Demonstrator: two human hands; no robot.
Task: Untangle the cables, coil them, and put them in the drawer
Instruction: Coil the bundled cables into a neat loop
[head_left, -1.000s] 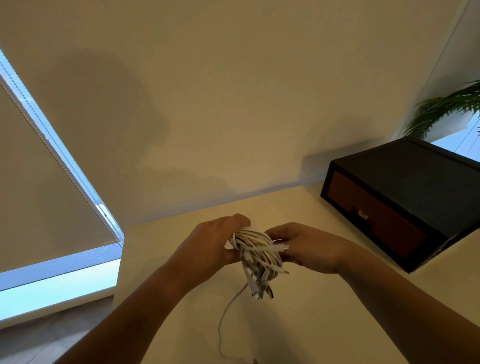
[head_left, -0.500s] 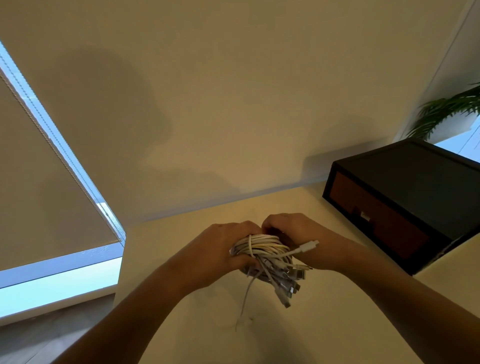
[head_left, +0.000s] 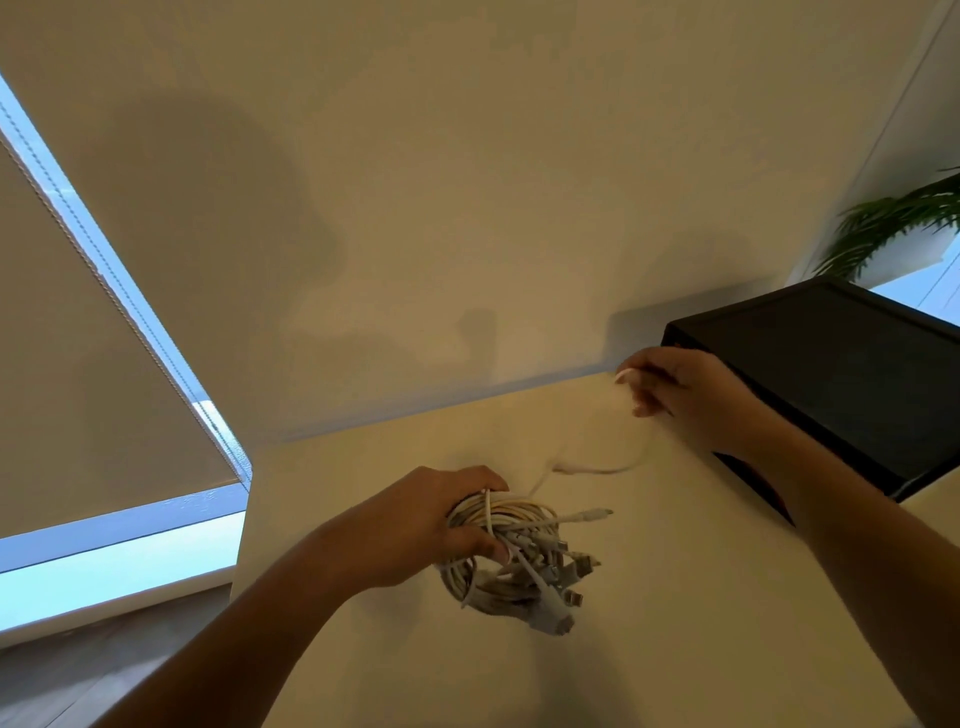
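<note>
My left hand (head_left: 415, 525) grips a tangled bundle of white cables (head_left: 511, 556) above the cream table, several plugs sticking out to the right. My right hand (head_left: 675, 387) is up by the table's far edge and pinches one white cable (head_left: 597, 467), blurred, that trails back toward the bundle. Behind my right hand and forearm stands the black drawer box (head_left: 841, 374) with a brown front; most of that front is hidden by my arm.
The cream table (head_left: 675, 597) ends at a wall behind and at its left edge near a window with a roller blind (head_left: 78, 364). A green plant (head_left: 898, 223) stands at the far right beyond the drawer box.
My right hand left the bundle and moved up and right toward the drawer box, drawing one cable out. My left hand kept hold of the bundle.
</note>
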